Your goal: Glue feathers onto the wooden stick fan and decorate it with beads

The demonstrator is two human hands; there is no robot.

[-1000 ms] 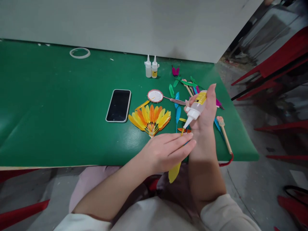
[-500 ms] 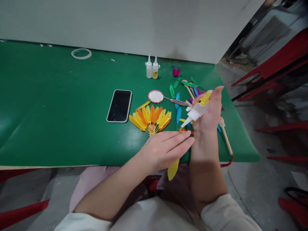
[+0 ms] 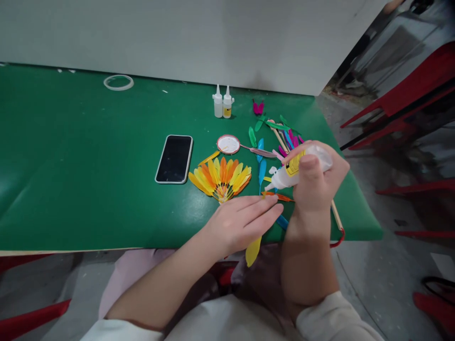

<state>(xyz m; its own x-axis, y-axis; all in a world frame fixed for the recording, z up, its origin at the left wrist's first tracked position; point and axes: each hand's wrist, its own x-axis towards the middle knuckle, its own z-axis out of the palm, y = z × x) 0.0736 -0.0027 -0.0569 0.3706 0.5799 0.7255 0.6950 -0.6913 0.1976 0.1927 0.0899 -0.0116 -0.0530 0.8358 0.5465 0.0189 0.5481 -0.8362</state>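
My left hand (image 3: 243,220) is closed on a yellow feather (image 3: 253,252), whose broad end hangs below the fingers past the table's front edge. Its thin quill end pokes up above the fingers. My right hand (image 3: 318,182) grips a white glue bottle (image 3: 289,173) with a yellow label, tilted so the nozzle points down and left. The nozzle tip is at the quill end; whether they touch I cannot tell. Left of the hands lies a fan of yellow and orange feathers (image 3: 222,177). A round white disc with a red rim (image 3: 228,144) lies behind it.
A phone (image 3: 174,159) lies left on the green table (image 3: 88,166). Two small bottles (image 3: 222,105) stand at the back near a grey panel (image 3: 170,38). Loose feathers (image 3: 262,166) and wooden sticks (image 3: 279,135) lie about my right hand. A clear ring (image 3: 118,83) lies back left.
My right hand has turned over and shifted right, laying the glue bottle flatter, with its nozzle still by the quill. My left hand keeps the feather in nearly the same place.
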